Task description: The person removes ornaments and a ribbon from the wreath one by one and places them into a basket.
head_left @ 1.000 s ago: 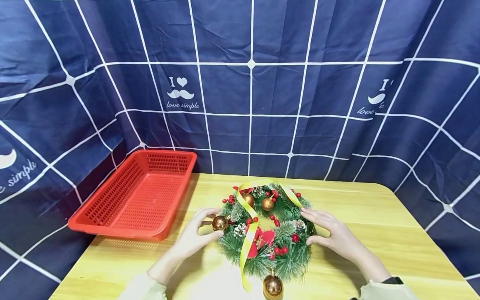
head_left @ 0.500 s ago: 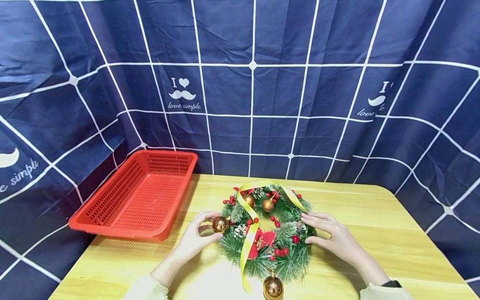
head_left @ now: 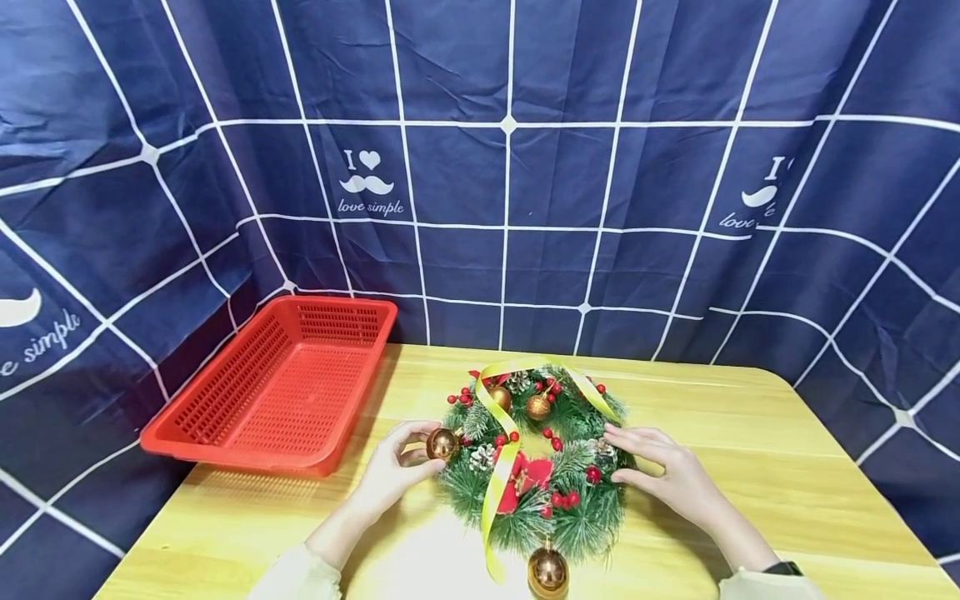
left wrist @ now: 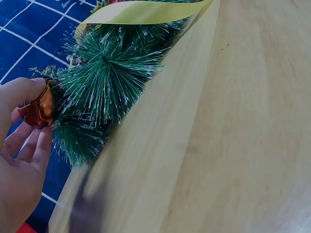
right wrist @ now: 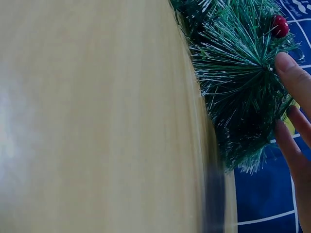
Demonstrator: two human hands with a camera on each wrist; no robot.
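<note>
A green Christmas wreath [head_left: 585, 533] lies on the table, trimmed with red berries, pinecones, a red bow [head_left: 534, 473] and gold baubles. A yellow ribbon [head_left: 501, 483] runs in a loose loop over it. My left hand [head_left: 393, 467] is at the wreath's left side, thumb and fingers around a shiny copper bauble [left wrist: 44, 108]. On the opposite side, my right hand [head_left: 667, 471] touches the green needles with its fingers fairly straight and thumb apart. Another copper bauble [head_left: 548, 571] lies at the wreath's near edge. The wreath's underside is hidden.
A red plastic basket [head_left: 330, 454] stands at the table's left, beyond my left hand. Bare wooden table [head_left: 750, 450] extends right of the wreath. A blue curtain [head_left: 457, 183] with white lines encloses the back and sides.
The right fingertips have shifted slightly down the wreath's edge, away from the ribbon's end. My left hand stays at the bauble, and the wreath keeps its place.
</note>
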